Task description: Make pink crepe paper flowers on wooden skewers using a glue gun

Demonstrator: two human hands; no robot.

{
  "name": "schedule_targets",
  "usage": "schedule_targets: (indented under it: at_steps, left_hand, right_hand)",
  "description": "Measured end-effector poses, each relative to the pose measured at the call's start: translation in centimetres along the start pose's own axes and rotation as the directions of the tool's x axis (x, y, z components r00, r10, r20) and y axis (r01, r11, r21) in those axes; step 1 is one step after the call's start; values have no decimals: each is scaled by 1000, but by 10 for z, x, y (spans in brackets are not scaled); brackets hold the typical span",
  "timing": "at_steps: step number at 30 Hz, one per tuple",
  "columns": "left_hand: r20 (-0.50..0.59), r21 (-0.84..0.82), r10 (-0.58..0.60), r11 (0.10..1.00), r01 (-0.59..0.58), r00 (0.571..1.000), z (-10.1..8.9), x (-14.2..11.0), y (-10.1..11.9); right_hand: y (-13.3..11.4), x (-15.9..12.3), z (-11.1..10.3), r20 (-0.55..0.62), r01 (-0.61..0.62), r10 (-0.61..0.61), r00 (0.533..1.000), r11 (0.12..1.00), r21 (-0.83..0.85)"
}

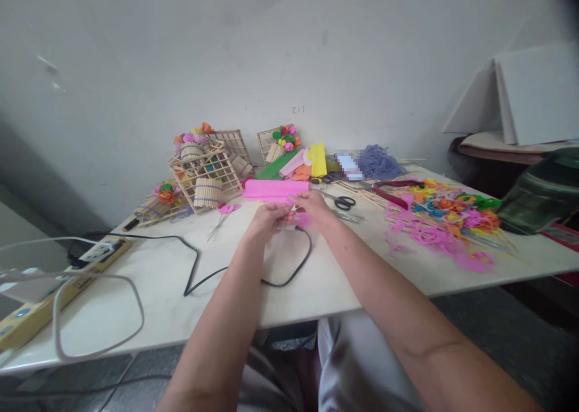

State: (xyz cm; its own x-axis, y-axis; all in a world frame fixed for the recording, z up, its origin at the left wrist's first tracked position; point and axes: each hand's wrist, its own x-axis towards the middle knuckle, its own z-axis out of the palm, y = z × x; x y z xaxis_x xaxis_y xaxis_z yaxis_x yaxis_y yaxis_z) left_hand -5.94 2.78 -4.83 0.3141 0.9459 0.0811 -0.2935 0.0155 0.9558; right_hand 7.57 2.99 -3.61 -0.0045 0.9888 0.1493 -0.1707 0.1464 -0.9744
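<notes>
Several lattice frames (218, 167) with stick bundles (208, 192) stood towards the far left corner of the tabletop (167, 315) and along its far edge, and some already carried bunches of paper flowers (286, 139); this part seemed complete. The piece in hand seemed only partly made. The left hand (270, 216) and the right hand (312, 207) met near the tabletop's middle, fingers pinched narrow, apparently both on one thin stem (284, 224); what exactly was between the tips could not be told. Leftward of them, pink petals (229, 208) with wire stems lay loose, not joined to any bunch. Beyond the hands, a pink sheet (275, 189) remained available, while scraps (420, 231) near the right edge suggested much cutting was done.
</notes>
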Motion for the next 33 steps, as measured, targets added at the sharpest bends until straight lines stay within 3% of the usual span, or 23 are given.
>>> schedule_targets:
  at_steps: [14,25,33]
  left_hand:
    - [53,-5,-33,999,33,998,2,-1,0]
    - [97,16,-115,993,114,989,-1,-4,2]
    - [58,23,-98,995,97,993,0,-3,2]
  right_hand:
    - [2,6,-8,32,122,-119,992,986,-114]
    - [-1,6,-10,26,98,-96,995,987,-127]
    - [-3,5,-13,73,41,-41,997,999,10]
